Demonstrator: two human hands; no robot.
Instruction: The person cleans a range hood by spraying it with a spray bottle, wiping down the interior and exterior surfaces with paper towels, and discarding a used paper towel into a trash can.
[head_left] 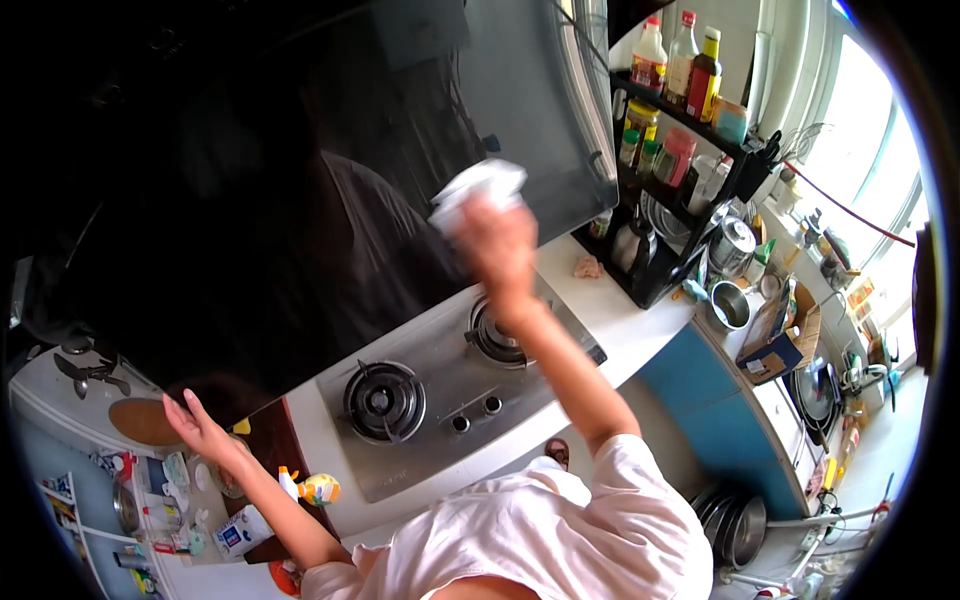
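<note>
My right hand [495, 250], smeared by motion, grips a crumpled white cloth [480, 190] against the glossy black front of a range hood [400, 150]. Whether the cloth is fabric or paper cannot be made out. Lower left, my left hand [200, 428] has its fingers stretched out and holds nothing. It is beside the hood's lower left edge; I cannot tell if it touches. Below the hood lies a steel gas stove [450, 430] with two burners. An orange-and-white spray bottle [318, 488] stands left of the stove, near my left forearm.
A black rack [650, 290] with sauce bottles and jars stands right of the hood. Further right are a small pot [728, 305], a cardboard box [785, 340] and a blue cabinet [690, 370]. A crumpled rag [588, 267] lies on the white counter [630, 330]. Several pans [740, 530] sit low down.
</note>
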